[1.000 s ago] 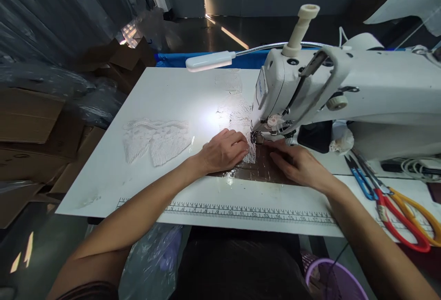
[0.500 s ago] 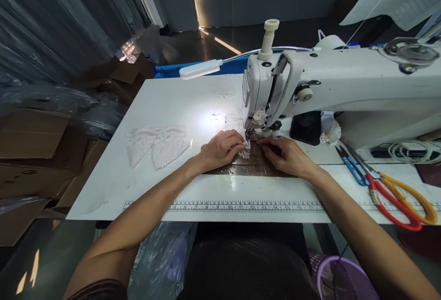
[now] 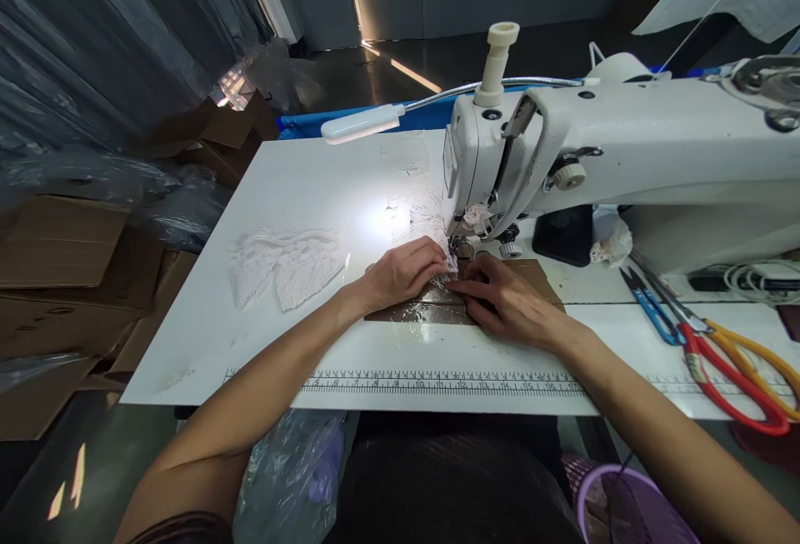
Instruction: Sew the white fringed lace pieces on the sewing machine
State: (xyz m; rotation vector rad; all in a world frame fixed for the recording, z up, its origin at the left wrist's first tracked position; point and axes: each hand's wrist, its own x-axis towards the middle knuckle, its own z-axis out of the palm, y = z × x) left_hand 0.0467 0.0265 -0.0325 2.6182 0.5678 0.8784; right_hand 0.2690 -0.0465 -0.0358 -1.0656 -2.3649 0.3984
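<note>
A piece of white lace (image 3: 441, 281) lies under the needle end of the white sewing machine (image 3: 478, 161). My left hand (image 3: 406, 272) rests at the lace's left side, fingers bent and closed together on it near the presser foot. From the right, my right hand (image 3: 509, 298) pinches the lace's near edge between thumb and index finger; the other fingers are curled below. Beneath both hands is a shiny brown covering (image 3: 418, 311) on the white table (image 3: 250, 352). More white lace (image 3: 425, 207) spreads behind my left hand.
Lace pieces (image 3: 284, 265) lie at left. Scissors with red and orange handles (image 3: 731, 361) and blue snips (image 3: 653, 306) lie at right. A lamp (image 3: 362, 123) reaches over the table. A printed ruler (image 3: 437, 381) runs along the near edge. Cardboard boxes (image 3: 62, 269) stand at left.
My right hand has moved left and slightly nearer, from beside the presser foot to the lace edge, uncovering more brown covering. My left hand stays nearly in place. The view has shifted slightly.
</note>
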